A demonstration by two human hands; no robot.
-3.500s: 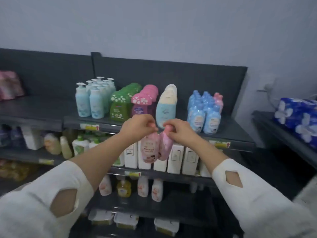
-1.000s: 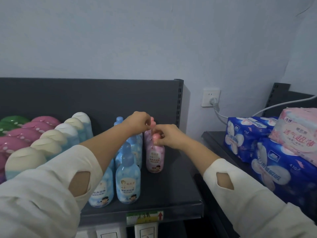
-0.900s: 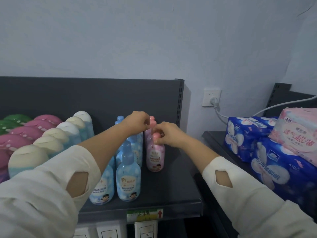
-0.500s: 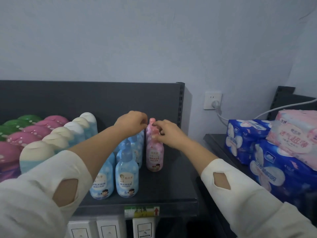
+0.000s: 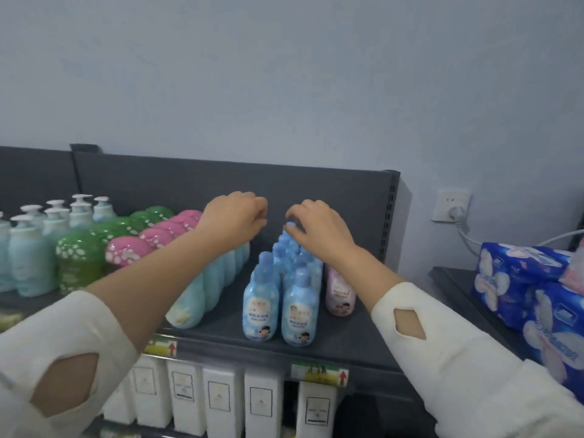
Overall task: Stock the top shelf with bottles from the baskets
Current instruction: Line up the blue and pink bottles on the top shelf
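The dark grey top shelf (image 5: pixel 350 338) carries rows of bottles. My left hand (image 5: pixel 235 220) hovers above the back of the shelf, fingers loosely curled and holding nothing. My right hand (image 5: pixel 320 230) is beside it, thumb and fingertips pinched on the cap of a back-row blue bottle (image 5: pixel 289 225). More blue bottles (image 5: pixel 260 311) stand in two rows in front of it. A pink bottle (image 5: pixel 339 295) stands upright to their right, under my right forearm, which hides the bottles behind it. No basket is in view.
Left of the blue rows stand pale teal bottles (image 5: pixel 202 289), pink mushroom-cap bottles (image 5: pixel 126 251), green ones (image 5: pixel 79 257) and pump bottles (image 5: pixel 28 254). White boxes (image 5: pixel 218 396) fill the shelf below. Blue tissue packs (image 5: pixel 518 279) and a wall socket (image 5: pixel 450 205) are at the right.
Both hands have let go of the pink bottles, which now stand on the shelf. My left hand lifted away left; my right hand moved onto a blue bottle's cap. The view shifted left.
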